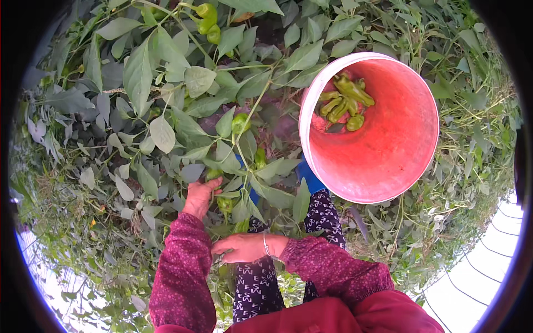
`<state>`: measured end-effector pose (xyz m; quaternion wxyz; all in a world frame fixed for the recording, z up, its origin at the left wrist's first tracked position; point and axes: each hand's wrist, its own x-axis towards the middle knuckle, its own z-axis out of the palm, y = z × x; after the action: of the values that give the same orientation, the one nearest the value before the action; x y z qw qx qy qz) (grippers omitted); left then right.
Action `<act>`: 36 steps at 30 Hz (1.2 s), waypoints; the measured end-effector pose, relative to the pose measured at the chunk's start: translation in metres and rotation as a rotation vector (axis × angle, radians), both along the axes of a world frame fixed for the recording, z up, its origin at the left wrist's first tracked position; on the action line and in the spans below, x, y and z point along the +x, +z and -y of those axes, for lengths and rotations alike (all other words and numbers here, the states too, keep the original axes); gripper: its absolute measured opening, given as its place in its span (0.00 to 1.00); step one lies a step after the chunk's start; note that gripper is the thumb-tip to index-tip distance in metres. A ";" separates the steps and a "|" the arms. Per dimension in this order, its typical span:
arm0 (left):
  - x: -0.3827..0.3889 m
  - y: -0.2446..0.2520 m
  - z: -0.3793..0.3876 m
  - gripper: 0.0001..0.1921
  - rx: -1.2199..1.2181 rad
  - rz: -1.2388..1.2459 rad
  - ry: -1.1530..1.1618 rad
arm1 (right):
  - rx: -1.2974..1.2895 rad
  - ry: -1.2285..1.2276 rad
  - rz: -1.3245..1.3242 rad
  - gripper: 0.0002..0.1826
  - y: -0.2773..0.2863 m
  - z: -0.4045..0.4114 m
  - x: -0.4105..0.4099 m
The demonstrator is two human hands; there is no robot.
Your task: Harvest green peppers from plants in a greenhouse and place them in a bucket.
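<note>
My left hand (200, 196) reaches into a pepper plant. Its thumb lies against a green pepper (214, 173); leaves hide most of the fingers, so the grip is unclear. Just below hangs another green pepper (225, 204). My right hand (243, 248), a bangle at its wrist, is held palm down close to my left sleeve (189, 245). Its fingertips point left, and the palm side is hidden. More green peppers hang on the plant, one round pepper (240, 123) by the central stem and a slimmer pepper (260, 158) lower down.
A pink-red bucket (374, 154) with a pale rim stands tilted at my right, several picked green peppers (347, 98) at its bottom. Blue footwear (310, 175) shows beside it. A wrinkled pepper (207, 18) hangs at the top. Dense foliage and weeds (466, 125) surround me.
</note>
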<state>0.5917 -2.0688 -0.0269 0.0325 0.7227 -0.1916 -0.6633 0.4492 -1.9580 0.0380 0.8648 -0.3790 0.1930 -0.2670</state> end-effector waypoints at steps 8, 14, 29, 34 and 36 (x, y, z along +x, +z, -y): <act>-0.038 0.055 -0.003 0.24 0.072 -0.029 0.022 | 0.102 -0.003 0.037 0.22 -0.023 0.016 -0.044; -0.044 0.126 -0.016 0.27 0.137 0.190 0.060 | 0.530 -0.083 0.182 0.21 -0.035 0.016 -0.055; -0.062 0.090 0.088 0.11 -0.554 0.321 -1.013 | 0.977 -0.489 0.166 0.17 -0.050 0.018 -0.017; -0.022 -0.059 0.101 0.19 -0.632 0.118 -0.858 | 0.715 -0.212 0.278 0.44 -0.017 0.035 0.002; -0.095 -0.068 0.101 0.25 -0.412 0.120 -0.567 | 0.377 -0.350 0.009 0.44 -0.040 0.023 0.012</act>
<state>0.4970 -2.1694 -0.0950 -0.0190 0.6568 -0.5160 -0.5496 0.4608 -1.9809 -0.0021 0.8617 -0.1706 0.2981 -0.3735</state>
